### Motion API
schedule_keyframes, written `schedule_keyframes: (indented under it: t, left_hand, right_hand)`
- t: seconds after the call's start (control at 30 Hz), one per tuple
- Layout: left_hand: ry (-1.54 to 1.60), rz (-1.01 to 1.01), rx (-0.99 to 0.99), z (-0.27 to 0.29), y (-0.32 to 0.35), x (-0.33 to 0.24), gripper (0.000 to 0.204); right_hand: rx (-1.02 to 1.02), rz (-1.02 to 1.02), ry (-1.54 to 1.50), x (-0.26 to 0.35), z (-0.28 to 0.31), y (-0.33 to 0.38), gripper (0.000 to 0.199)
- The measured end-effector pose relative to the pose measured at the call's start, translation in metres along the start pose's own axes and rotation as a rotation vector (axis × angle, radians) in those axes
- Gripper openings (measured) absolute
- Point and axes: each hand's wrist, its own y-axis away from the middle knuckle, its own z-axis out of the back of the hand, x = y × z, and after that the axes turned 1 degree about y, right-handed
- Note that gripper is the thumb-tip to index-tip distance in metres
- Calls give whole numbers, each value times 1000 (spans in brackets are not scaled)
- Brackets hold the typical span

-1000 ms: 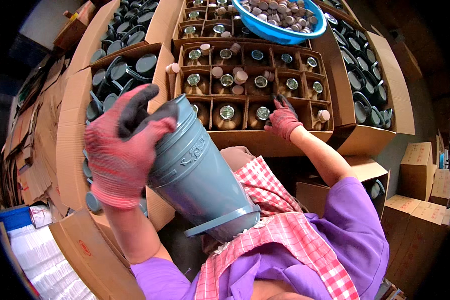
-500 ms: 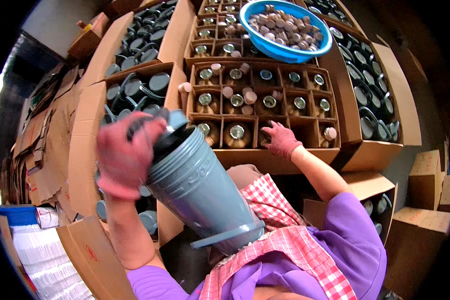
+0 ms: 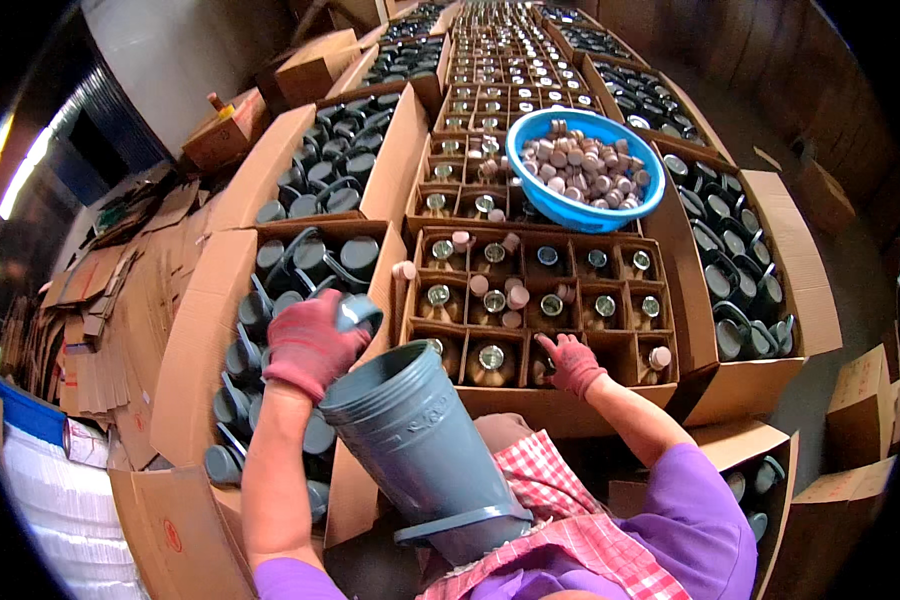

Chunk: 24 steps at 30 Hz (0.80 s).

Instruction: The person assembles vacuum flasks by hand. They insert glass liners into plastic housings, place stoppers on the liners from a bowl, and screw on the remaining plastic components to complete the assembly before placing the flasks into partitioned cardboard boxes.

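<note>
Divided carton (image 3: 560,405) under our right grip (image 3: 573,362), which reaches open-fingered into a cell. Grey flask body (image 3: 425,450) just right of our left grip (image 3: 310,345), closed on a grey lid (image 3: 358,314).

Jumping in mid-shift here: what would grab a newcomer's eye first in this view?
Probably the big grey jug propped in the lap at lower centre, with the left hand in a red glove just above its rim. Next, the bright blue bowl of small pinkish caps, sitting on the divided cartons at upper centre. The right hand reaches into the near carton of bottles.
</note>
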Motion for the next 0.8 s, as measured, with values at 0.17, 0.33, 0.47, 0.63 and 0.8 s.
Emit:
schedule_keyframes:
  t: [0.17,0.33,0.47,0.63,0.8]
  left_hand:
    - [1964,369,-295,-98,3,96,53]
    - [2316,77,504,-115,52,8,69]
    - [2362,45,336,-111,52,-34,67]
    - [2266,17,-144,-71,6,-4,64]
    - [2206,8,-395,-39,-13,36,62]
  right_hand:
    - [-390,262,-10,34,123,15,84]
    - [-743,521,43,69,261,24,80]
    - [-965,769,155,115,318,29,68]
    - [-771,1362,64,172,325,38,62]
    - [-501,1254,-1016,149,334,-10,49]
